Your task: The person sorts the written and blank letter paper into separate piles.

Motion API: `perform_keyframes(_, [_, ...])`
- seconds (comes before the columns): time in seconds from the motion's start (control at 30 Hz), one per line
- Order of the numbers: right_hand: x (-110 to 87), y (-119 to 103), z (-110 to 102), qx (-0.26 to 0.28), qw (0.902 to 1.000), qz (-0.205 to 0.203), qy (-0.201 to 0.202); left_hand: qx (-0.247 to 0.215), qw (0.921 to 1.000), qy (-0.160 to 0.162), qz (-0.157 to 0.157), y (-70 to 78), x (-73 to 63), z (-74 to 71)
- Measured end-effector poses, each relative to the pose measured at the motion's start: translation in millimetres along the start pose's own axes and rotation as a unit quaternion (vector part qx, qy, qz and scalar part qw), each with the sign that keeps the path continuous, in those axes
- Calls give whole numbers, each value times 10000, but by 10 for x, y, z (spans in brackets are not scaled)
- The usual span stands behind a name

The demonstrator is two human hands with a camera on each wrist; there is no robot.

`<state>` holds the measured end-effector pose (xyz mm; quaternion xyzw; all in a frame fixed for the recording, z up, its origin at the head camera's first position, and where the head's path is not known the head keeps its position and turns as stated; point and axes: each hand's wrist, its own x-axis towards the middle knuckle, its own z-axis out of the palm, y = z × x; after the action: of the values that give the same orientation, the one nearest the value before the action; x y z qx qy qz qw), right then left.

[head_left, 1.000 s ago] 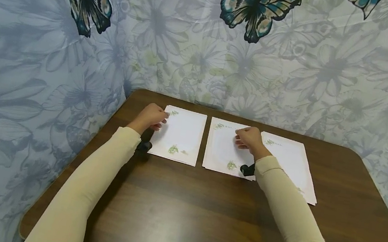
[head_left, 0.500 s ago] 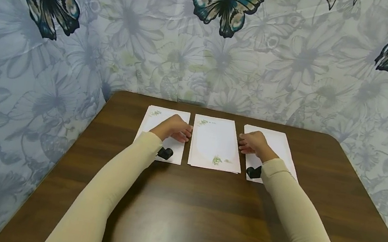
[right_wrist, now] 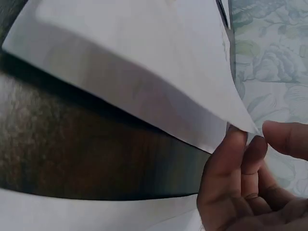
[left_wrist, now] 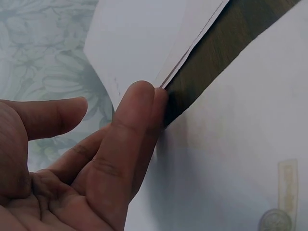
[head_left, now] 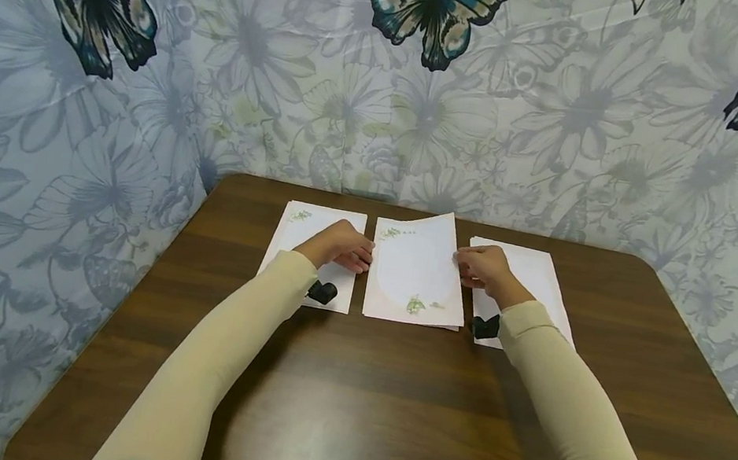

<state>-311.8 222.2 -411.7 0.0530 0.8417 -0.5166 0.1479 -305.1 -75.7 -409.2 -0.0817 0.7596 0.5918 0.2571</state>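
Three stacks of white paper with small green leaf prints lie side by side on the brown table. The top sheet of paper [head_left: 415, 269] of the middle stack is raised along its right side, its far right corner tilted up. My right hand [head_left: 488, 270] pinches that sheet's edge; in the right wrist view the sheet's tip [right_wrist: 250, 127] sits between thumb and fingers. Over the left stack [head_left: 302, 220], my left hand [head_left: 341, 246] touches the middle stack's left edge. The left wrist view has its fingers [left_wrist: 137, 110] extended against the paper edge, thumb apart.
The right stack [head_left: 534, 274] lies partly under my right hand. Behind the table's far edge [head_left: 317, 194] stands a wall [head_left: 273, 104] with flower and butterfly prints. A black band piece [head_left: 322, 292] shows at my left wrist, another [head_left: 486, 327] at my right.
Both hands have shifted from the outer stacks' area to the middle stack's two sides. In the last half second the top sheet's right side has come up, held by the right hand.
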Motion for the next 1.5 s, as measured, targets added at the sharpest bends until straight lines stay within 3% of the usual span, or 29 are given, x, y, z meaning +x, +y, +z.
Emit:
perform_keyframes(0.27, [-37,73,-108,-33,9997,-216,-106,-368,9993,34,-103,-8,67,92])
perform_keyframes(0.5, [-49,108,-360,273,9987,-432,60,-387,9989,74,258,66,126,220])
perform_keyframes(0.73, [-135,168,-696,136,9982,-321,497,-366,9976,-103,585,242,194,542])
perform_keyframes(0.87, [-184,290,-944,84,9962,-262,830,-465,9955,-266,776,338,254,802])
perform_keyframes(1.1, [-288,541,-1235,-49,9943,-54,1065,-259,9948,-736,648,438,291,1256])
perform_keyframes(1.37, [-356,742,-1457,136,9917,-38,1275,-197,9956,-597,702,438,291,1419])
perform_keyframes(1.5, [-399,765,-1548,60,9920,-77,1261,-325,9949,-719,627,436,332,1503])
